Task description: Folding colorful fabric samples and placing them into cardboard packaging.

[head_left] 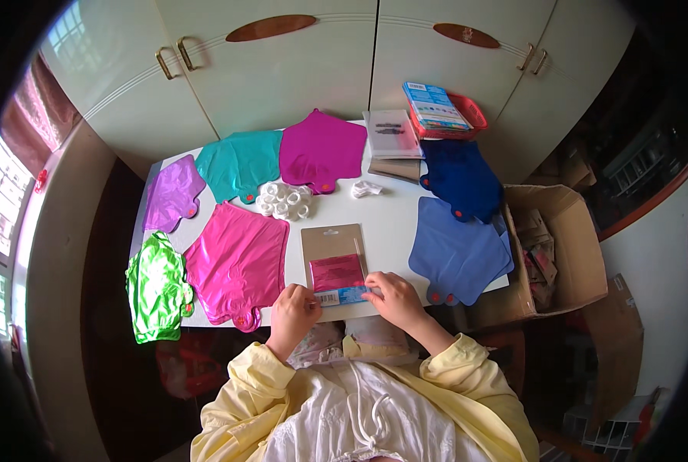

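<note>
A flat brown-backed package [331, 240] with a hang hole at its top lies at the table's near edge in front of me. A folded pink foil piece [337, 272] shows on its face, above a blue printed strip [352, 295] with a barcode. My left hand [294, 314] is closed, its curled fingers gripping the package's lower left corner. My right hand [394, 298] pinches the right end of the blue strip with thumb and fingers. The fingertips partly hide both lower corners.
Flat foil balloons surround the package: pink [240, 262], green [157, 285], lilac [173, 192], teal [240, 163], magenta [322, 154], navy [459, 177] and blue [459, 250]. White rolls [284, 202] lie mid-table. A red basket [473, 112] and clear bags [392, 132] stand behind; a cardboard box [571, 246] is right.
</note>
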A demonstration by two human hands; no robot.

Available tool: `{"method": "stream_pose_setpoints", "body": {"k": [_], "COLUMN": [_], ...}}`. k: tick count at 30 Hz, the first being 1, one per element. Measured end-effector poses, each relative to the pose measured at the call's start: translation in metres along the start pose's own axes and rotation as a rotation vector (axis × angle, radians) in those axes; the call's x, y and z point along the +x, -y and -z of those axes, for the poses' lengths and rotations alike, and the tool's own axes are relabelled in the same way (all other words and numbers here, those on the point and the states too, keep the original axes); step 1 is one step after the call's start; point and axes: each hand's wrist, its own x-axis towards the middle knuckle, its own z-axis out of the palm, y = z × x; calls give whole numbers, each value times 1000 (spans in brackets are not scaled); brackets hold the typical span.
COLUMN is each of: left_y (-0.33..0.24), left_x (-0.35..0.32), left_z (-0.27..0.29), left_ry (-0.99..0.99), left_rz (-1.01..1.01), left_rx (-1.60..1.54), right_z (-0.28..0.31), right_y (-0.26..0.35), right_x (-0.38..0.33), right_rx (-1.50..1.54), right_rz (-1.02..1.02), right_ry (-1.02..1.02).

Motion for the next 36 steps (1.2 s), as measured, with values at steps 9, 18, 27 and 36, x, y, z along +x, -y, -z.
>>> {"method": "stream_pose_setpoints", "body": {"k": [9,18,27,36], "left_y": [-19,-20,-17,-32], "left_x": [3,17,12,17], "left_z": [5,2,11,20], "left_ry": [-22,27,200,221], "left_rz": [117,418,494,462], "left_rx": [287,-227,-1012,-1153], "right_z": [1,-7,3,5], "right_y": [-6,-14,7,9], "right_x": [9,4,7,-2], "right_rx": [-18,-55,402,805], "right_rz": [-9,-11,-218,-395], "right_ry": [-14,6,82,6]}}
